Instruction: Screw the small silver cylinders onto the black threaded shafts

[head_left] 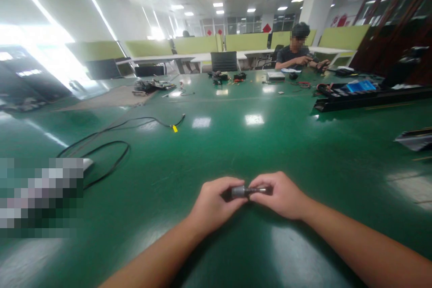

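Note:
Just above the green tabletop (pixel 209 157), both hands meet at a small dark grey cylinder with a thin metal shaft (pixel 238 191); its exact kind is unclear. My left hand (pixel 216 202) pinches the thick grey end between thumb and fingers. At the other end, the thumb and fingers of my right hand (pixel 281 194) close around the slim, shiny part. The piece lies roughly level, pointing left to right, and the fingertips cover some of it.
A black cable (pixel 126 153) with a yellow tag (pixel 174 128) curls at left, beside a pixelated object (pixel 43 198). Black rails (pixel 367 101) lie at right. Small parts (pixel 219 77) are scattered along the far side, where another person (pixel 292 56) sits handling something.

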Demonstrator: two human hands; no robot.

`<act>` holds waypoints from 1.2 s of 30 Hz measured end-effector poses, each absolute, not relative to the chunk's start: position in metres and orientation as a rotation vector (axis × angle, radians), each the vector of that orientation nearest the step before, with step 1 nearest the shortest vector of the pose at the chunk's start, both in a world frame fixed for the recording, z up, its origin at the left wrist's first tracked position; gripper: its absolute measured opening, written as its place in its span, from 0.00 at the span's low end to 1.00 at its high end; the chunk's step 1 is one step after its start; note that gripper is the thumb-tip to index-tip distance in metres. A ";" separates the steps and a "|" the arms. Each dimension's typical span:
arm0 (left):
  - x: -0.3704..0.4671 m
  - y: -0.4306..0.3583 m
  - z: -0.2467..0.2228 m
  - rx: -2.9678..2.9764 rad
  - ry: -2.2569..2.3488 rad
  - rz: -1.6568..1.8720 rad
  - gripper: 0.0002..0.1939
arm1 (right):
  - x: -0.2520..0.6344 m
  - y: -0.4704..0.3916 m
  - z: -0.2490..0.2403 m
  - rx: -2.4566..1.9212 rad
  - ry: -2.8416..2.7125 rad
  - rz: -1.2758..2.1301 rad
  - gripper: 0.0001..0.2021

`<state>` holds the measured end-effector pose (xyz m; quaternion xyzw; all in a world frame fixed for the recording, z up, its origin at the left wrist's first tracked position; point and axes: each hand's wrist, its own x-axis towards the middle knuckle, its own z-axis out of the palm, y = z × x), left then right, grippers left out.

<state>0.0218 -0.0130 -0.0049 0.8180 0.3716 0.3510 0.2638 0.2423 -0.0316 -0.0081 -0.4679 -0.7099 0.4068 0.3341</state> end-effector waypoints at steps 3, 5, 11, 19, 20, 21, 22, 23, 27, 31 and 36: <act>0.021 -0.013 -0.006 2.211 1.024 0.957 0.13 | 0.243 -0.032 -0.008 -1.256 -1.881 1.023 0.08; 0.021 -0.013 -0.006 2.212 1.032 0.951 0.13 | 0.243 -0.032 -0.008 -1.258 -1.907 0.995 0.08; 0.020 -0.013 -0.007 2.231 1.042 0.934 0.14 | 0.244 -0.032 -0.008 -1.248 -1.941 0.928 0.08; 0.018 -0.011 -0.007 2.228 1.032 0.947 0.14 | 0.244 -0.033 -0.006 -1.234 -1.959 0.881 0.08; 0.018 -0.012 -0.007 2.231 1.032 0.947 0.14 | 0.244 -0.033 -0.006 -1.232 -1.957 0.878 0.07; 0.018 -0.012 -0.007 2.235 1.032 0.952 0.14 | 0.244 -0.034 -0.006 -1.230 -1.956 0.873 0.07; 0.019 -0.012 -0.007 2.238 1.032 0.955 0.14 | 0.243 -0.034 -0.006 -1.229 -1.956 0.867 0.07; 0.019 -0.012 -0.008 2.241 1.031 0.960 0.14 | 0.243 -0.033 -0.006 -1.230 -1.955 0.860 0.06; 0.019 -0.012 -0.008 2.247 1.027 0.964 0.14 | 0.243 -0.033 -0.008 -1.232 -1.952 0.834 0.06; 0.018 -0.011 -0.007 2.246 1.033 0.951 0.14 | 0.243 -0.033 -0.008 -1.235 -1.944 0.825 0.05; 0.018 -0.010 -0.005 2.240 1.049 0.956 0.14 | 0.243 -0.033 -0.008 -1.246 -1.913 0.836 0.05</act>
